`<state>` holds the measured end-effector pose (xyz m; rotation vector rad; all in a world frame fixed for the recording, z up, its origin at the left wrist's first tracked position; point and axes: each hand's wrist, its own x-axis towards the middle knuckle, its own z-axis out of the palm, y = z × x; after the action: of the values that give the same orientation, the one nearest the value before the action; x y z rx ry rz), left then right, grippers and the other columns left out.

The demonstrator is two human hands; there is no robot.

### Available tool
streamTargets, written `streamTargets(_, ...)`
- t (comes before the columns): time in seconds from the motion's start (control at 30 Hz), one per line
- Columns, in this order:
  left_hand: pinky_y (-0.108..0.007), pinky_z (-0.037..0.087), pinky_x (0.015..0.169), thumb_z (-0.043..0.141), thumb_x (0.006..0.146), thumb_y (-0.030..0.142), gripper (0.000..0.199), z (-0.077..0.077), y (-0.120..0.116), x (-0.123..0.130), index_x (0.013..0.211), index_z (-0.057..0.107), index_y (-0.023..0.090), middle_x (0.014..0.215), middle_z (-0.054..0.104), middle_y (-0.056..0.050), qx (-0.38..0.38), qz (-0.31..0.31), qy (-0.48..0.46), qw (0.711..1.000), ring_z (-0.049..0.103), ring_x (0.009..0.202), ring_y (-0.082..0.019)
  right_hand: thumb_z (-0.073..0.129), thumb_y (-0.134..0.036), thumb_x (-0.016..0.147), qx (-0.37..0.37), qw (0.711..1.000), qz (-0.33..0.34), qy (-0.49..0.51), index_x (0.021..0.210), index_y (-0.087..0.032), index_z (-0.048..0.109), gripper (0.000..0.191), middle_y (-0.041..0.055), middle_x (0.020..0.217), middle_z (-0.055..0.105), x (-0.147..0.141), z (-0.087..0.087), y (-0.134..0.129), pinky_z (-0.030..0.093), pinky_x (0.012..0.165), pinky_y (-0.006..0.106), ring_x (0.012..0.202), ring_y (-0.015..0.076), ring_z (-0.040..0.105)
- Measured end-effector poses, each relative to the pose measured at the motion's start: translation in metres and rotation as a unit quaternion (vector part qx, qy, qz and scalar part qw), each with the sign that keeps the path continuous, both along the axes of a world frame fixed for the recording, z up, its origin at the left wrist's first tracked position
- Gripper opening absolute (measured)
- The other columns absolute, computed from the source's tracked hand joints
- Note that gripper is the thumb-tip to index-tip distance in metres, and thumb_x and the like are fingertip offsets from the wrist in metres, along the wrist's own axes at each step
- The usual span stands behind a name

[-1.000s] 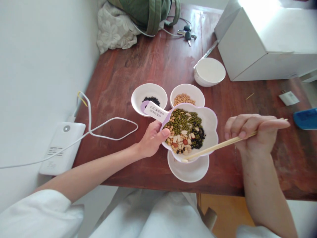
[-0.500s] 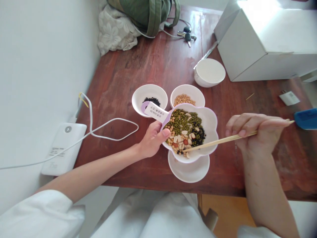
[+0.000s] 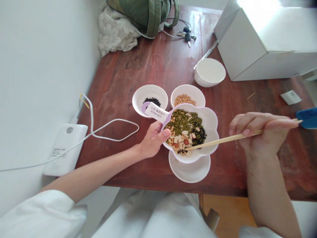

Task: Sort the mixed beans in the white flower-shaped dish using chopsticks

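Observation:
My left hand (image 3: 155, 138) grips the left rim of a flower-shaped white bowl (image 3: 211, 124) with a lilac edge and a labelled handle. Inside lie green, black and tan beans mixed with peanuts (image 3: 184, 138). My right hand (image 3: 260, 130) is closed around wooden chopsticks (image 3: 223, 140), whose tips touch the mix near the bowl's lower side. Behind the bowl are a white bowl of black beans (image 3: 151, 101) and a white bowl of soybeans (image 3: 185, 99). A small white dish (image 3: 190, 170) sits partly hidden under its near side.
A white bowl (image 3: 210, 72) and a large white box (image 3: 250, 49) stand at the back right. Keys (image 3: 187, 35) and a green bag (image 3: 146, 16) lie at the back. On the left are a power bank (image 3: 65, 148) and its looped cable (image 3: 114, 119). A blue object (image 3: 307, 118) is at the right edge.
My right hand has shifted slightly right with the chopsticks, and their tips have moved a little right and up in the mix. My left hand keeps its hold on the bowl.

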<state>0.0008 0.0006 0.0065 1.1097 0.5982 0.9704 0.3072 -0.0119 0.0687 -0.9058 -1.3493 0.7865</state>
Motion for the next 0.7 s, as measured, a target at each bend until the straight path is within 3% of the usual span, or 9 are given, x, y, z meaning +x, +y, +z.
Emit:
streamTargets(0.4,-0.05,0.064,0.11,0.071,0.097,0.073,0.071,0.002,0.0,0.0,0.141,0.076,0.017,0.131,0.084,-0.017,0.006,-0.006,-0.009,1.0,0.076,0.131,-0.04,0.059,-0.078,0.102,0.022,0.998,0.049,-0.014,0.046,-0.023,0.068,0.079,-0.0008,0.036,0.05,0.003,0.002,0.001,0.049,0.031,0.031,0.028,0.0167,0.051)
streamTargets(0.7,-0.051,0.064,0.11,0.072,0.097,0.071,0.069,0.005,-0.001,0.002,0.141,0.077,0.018,0.13,0.084,-0.017,0.006,-0.006,-0.017,1.0,0.077,0.13,-0.039,0.062,-0.077,0.101,-0.009,0.996,0.086,0.009,0.047,-0.022,0.07,0.078,0.0014,0.038,0.056,-0.005,0.0,0.002,0.05,0.032,0.031,0.03,0.0185,0.056)
